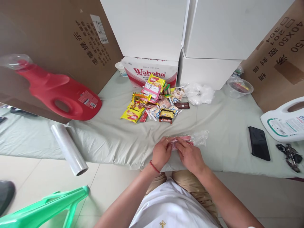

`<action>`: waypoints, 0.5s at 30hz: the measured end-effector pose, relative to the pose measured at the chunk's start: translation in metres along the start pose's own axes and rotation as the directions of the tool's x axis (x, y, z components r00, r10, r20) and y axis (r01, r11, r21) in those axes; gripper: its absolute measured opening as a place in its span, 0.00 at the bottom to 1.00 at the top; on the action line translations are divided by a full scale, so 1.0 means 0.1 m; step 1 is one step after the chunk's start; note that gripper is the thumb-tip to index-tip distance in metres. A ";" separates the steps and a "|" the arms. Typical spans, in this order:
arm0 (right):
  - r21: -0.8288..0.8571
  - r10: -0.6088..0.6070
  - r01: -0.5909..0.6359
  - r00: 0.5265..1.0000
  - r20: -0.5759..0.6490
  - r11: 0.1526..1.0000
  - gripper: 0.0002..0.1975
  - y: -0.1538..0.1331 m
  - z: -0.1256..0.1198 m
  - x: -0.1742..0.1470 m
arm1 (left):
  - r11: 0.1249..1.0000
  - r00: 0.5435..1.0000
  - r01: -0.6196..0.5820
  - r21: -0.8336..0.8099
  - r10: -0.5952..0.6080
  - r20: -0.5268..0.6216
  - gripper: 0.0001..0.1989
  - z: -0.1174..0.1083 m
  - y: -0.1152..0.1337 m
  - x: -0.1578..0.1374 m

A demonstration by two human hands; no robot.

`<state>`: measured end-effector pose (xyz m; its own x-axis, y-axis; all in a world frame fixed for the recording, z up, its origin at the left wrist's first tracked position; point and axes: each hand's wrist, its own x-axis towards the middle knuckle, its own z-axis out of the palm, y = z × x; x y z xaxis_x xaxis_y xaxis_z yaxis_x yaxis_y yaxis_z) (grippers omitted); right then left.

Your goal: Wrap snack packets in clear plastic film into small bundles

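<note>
A clear plastic bag lies near the front edge of the cloth-covered table, with a pink and red snack packet in it. My left hand pinches the left end of the bag, fingers bent and thumb close to them. My right hand presses its closed fingers onto the middle of the packet, just beside the left. Parts of the packet are hidden under both hands. Behind them lies a pile of wrapped snacks, among them a yellow packet and a dark brown bar.
White boxes stand at the back, with thin clear bags before them. A red jug and plastic roll are left. A phone, keys and white jug are right. A green stool stands below.
</note>
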<state>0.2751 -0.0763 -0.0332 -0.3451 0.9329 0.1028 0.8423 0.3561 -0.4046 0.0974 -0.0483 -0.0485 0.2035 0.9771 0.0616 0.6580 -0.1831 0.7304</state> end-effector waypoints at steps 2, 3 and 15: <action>-0.047 0.043 -0.042 0.998 0.040 0.998 0.22 0.02 0.07 -0.04 | 1.000 0.987 0.001 -0.013 -0.003 -0.160 0.15 -0.02 -0.02 -0.05; -0.042 0.051 -0.049 0.998 0.040 0.998 0.22 0.03 0.11 -0.06 | 1.000 0.974 -0.019 0.014 0.022 -0.224 0.15 -0.03 -0.03 -0.08; 0.254 0.451 -0.373 0.730 -0.513 0.892 0.21 0.71 -0.14 -0.22 | 0.901 0.953 -0.302 0.311 0.286 0.098 0.21 0.24 -0.18 0.05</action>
<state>0.3485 -0.0711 -0.0518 0.3405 0.8691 0.3588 0.7753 -0.0437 -0.6301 0.1039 -0.0423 -0.0779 0.4530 0.8685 0.2011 0.7571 -0.4939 0.4277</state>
